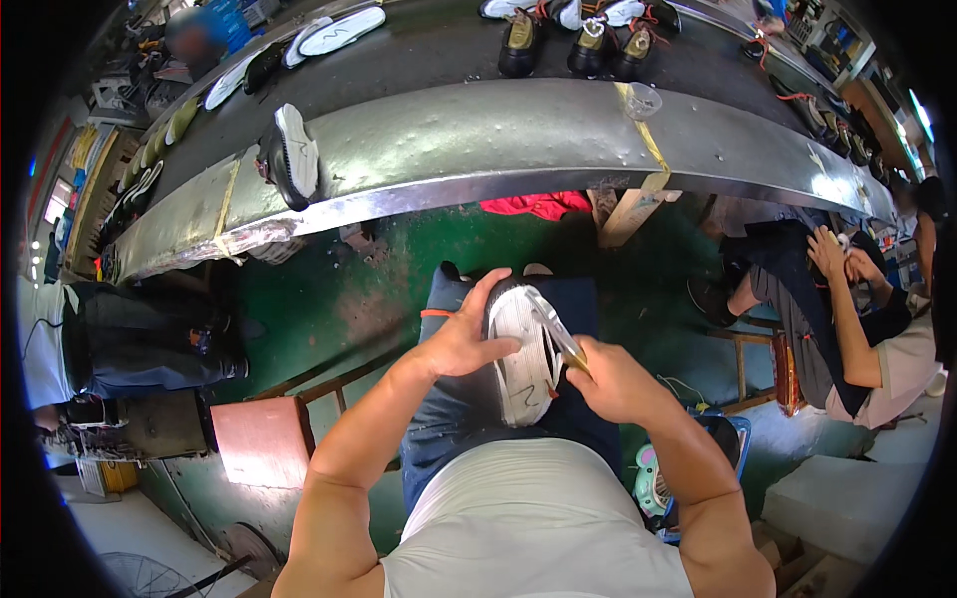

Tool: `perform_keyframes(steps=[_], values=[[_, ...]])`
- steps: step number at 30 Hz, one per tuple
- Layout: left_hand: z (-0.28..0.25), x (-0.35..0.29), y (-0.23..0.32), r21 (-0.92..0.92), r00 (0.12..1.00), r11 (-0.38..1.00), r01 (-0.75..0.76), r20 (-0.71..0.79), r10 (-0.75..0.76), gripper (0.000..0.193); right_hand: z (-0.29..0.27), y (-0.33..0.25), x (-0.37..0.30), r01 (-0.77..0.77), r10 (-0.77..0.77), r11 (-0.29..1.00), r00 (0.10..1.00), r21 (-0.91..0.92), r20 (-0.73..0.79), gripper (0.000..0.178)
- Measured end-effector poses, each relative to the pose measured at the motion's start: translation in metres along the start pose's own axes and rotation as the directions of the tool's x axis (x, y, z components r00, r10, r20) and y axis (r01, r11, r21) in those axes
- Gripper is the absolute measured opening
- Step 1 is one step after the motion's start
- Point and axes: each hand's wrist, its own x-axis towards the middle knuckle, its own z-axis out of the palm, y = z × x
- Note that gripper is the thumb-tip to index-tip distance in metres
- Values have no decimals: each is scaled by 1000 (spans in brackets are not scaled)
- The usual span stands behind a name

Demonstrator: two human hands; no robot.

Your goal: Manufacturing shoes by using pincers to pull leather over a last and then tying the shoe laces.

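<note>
A shoe lies on my lap, its white ribbed sole turned up and marked with a dark squiggle. My left hand is wrapped round the shoe's left side near the far end, the thumb lying across the sole. In my right hand is a metal tool with a shiny head and a yellowish handle; its exact kind cannot be made out. The tool's head rests against the right edge of the sole or just above it. My right fingers are closed round its handle, partly hidden.
Ahead runs a metal-edged bench with a dark top carrying several shoes. One black shoe with a white sole sits on its edge. A pink-topped stool stands left. A seated person works at right; another person's dark-trousered legs show left.
</note>
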Motion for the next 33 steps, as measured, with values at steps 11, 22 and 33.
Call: perform_keyframes(steps=[11,22,33], values=[[1,8,-7,59,998,997,58,14,-59,101,-2,0,11,-207,58,660,972,722,226,27],[14,28,4,225,1000,974,13,-12,-11,103,-3,-14,19,-199,0,417,976,887,219,24],[3,21,-14,236,991,971,-41,-112,69,64,-7,-4,10,-218,101,736,971,641,215,26]])
